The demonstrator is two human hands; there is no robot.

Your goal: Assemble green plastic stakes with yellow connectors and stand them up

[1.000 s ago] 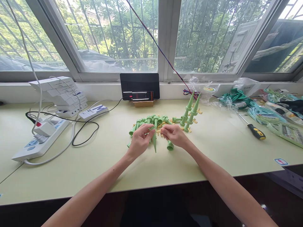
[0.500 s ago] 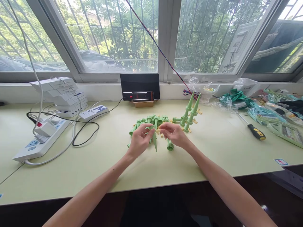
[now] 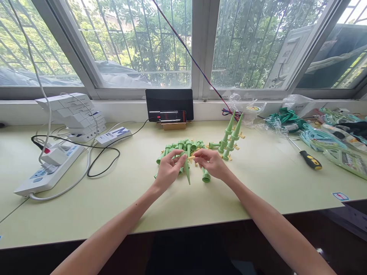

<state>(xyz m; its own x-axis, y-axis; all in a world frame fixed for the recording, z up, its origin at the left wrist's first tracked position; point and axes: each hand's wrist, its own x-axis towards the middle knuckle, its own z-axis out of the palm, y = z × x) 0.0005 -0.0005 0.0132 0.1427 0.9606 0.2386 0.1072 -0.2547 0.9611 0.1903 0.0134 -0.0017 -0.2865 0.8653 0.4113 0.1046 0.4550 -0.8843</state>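
Observation:
Pinched in my left hand (image 3: 170, 169) is a green plastic watering spike (image 3: 187, 172), its tip pointing down toward me. My right hand (image 3: 211, 163) grips a small yellow valve (image 3: 191, 157) at the side of that spike; the fingers hide part of it, so I cannot tell how far it sits in. Behind my hands lies a heap of green spikes (image 3: 180, 144). One loose green spike (image 3: 206, 176) rests under my right hand, its wide end facing me. To the right, two stacks of spikes with yellow valves (image 3: 231, 138) stand upright.
A power strip (image 3: 50, 172) with cables and stacked white boxes (image 3: 76, 114) occupy the left. A phone (image 3: 172, 116) leans on a dark tablet (image 3: 169, 100) at the back. On the right are a screwdriver (image 3: 310, 159) and bagged green items (image 3: 321, 141).
The yellow valve has turned slightly between my right fingers beside the spike. Both hands stay almost in place, and the spike's tip has shifted very slightly.

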